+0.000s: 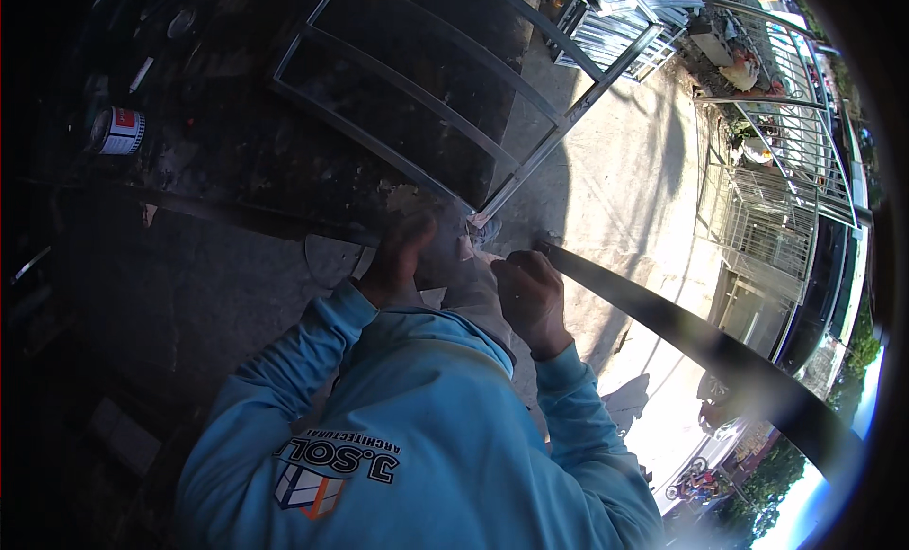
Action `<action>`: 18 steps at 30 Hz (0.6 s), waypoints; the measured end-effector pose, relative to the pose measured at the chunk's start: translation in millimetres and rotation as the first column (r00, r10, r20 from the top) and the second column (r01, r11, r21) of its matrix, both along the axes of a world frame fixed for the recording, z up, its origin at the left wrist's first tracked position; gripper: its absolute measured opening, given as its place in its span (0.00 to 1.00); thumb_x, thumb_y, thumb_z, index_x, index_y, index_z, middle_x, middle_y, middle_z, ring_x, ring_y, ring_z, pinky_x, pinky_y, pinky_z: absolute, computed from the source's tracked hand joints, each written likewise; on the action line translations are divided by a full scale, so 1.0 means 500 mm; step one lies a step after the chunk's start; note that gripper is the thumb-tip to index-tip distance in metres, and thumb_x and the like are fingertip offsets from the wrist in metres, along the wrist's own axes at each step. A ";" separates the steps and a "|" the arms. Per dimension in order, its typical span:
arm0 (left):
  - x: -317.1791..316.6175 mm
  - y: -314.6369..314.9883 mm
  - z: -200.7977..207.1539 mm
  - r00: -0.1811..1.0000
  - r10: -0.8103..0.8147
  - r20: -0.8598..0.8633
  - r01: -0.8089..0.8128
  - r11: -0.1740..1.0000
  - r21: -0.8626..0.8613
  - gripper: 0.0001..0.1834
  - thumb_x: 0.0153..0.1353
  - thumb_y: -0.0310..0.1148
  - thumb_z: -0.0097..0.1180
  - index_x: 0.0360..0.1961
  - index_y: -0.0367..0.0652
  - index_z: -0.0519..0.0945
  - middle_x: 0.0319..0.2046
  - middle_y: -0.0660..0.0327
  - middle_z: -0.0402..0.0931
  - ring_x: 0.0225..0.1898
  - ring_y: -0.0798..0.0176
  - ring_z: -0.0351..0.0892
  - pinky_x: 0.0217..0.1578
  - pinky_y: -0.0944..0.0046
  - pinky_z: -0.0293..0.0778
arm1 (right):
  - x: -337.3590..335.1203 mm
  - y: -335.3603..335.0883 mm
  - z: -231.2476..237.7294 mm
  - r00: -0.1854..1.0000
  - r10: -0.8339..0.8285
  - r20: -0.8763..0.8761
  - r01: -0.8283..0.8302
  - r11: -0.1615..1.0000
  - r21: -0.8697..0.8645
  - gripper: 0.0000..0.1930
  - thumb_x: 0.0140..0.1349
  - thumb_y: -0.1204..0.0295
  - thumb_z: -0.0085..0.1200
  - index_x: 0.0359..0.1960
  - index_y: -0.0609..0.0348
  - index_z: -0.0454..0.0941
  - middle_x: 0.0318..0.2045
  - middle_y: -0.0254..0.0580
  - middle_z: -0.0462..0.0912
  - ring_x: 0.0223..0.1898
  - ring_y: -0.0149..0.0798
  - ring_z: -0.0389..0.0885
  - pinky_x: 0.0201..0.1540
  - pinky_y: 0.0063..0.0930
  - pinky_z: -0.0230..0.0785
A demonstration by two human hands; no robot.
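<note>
A person in a light blue long-sleeved shirt bends over a concrete floor, both forearms reaching forward from the chest. The right hand point(530, 294) is curled into a fist around the near end of a long dark flat bar point(701, 346), which runs away to the lower right and blurs near the rim. The left hand point(398, 261) is raised, fingers loosely together, touching the corner of a grey metal frame point(426, 91) lying on the floor; whether it grips is unclear. A paint can point(118, 131) sits in deep shadow at left.
</note>
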State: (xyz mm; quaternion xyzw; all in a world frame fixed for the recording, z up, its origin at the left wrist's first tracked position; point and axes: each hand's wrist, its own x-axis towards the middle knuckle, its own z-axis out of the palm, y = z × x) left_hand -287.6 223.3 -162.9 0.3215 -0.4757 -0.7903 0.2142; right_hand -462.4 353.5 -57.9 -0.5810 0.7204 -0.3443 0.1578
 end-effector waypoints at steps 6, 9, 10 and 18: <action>-0.018 0.005 0.055 0.987 -0.128 0.095 0.145 0.967 -0.208 0.20 0.70 0.43 0.47 0.51 0.38 0.77 0.44 0.59 0.79 0.45 0.68 0.75 0.48 0.65 0.70 | -0.002 0.002 0.012 0.994 0.036 -0.103 -0.030 0.998 0.056 0.11 0.45 0.84 0.60 0.32 0.59 0.82 0.29 0.43 0.78 0.30 0.44 0.78 0.31 0.34 0.72; -0.043 0.006 0.149 0.982 -0.180 0.057 0.187 0.967 -0.173 0.19 0.69 0.42 0.48 0.50 0.38 0.78 0.40 0.61 0.78 0.41 0.68 0.75 0.46 0.65 0.70 | -0.015 -0.004 -0.002 0.987 0.018 -0.162 -0.015 1.000 0.021 0.10 0.48 0.83 0.60 0.33 0.58 0.82 0.30 0.44 0.78 0.28 0.45 0.77 0.31 0.33 0.71; -0.044 0.012 0.133 0.982 -0.177 0.057 0.185 0.967 -0.177 0.19 0.69 0.42 0.48 0.50 0.38 0.78 0.40 0.61 0.78 0.41 0.68 0.75 0.46 0.65 0.70 | -0.022 -0.007 -0.011 0.991 -0.091 -0.100 0.088 0.995 -0.035 0.08 0.50 0.82 0.60 0.33 0.59 0.82 0.29 0.44 0.79 0.27 0.42 0.77 0.31 0.32 0.71; 0.000 0.004 0.040 0.970 -0.135 0.202 0.148 0.988 -0.049 0.16 0.67 0.41 0.52 0.47 0.39 0.77 0.34 0.66 0.75 0.34 0.74 0.69 0.38 0.68 0.68 | -0.187 -0.021 -0.135 0.561 -0.560 0.610 0.354 0.828 0.435 0.13 0.59 0.66 0.62 0.37 0.66 0.82 0.27 0.32 0.80 0.29 0.24 0.72 0.34 0.21 0.65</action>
